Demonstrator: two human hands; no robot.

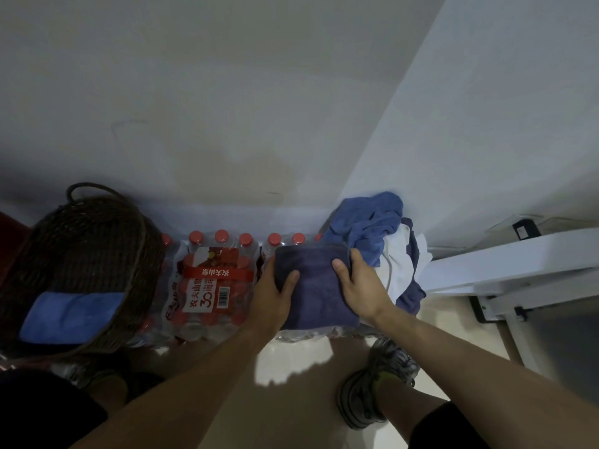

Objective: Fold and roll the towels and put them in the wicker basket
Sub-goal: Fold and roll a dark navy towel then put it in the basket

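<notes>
step: looks like mid-fold, the dark purple towel point(312, 283) is already a flat rectangle on top of the shrink-wrapped water bottle pack point(207, 286), at its right end

next: probably needs rolling up snug from one edge, then a carry left to the wicker basket point(87, 254), where a blue rolled towel point(69, 315) already sits

left hand point(274, 294): clamps the towel's left edge, thumb on top

right hand point(355, 286): grips the right edge the same way, fingers wrapped over the far corner

leftovers: heap of blue and white towels point(382, 241) just right, against the wall
</notes>
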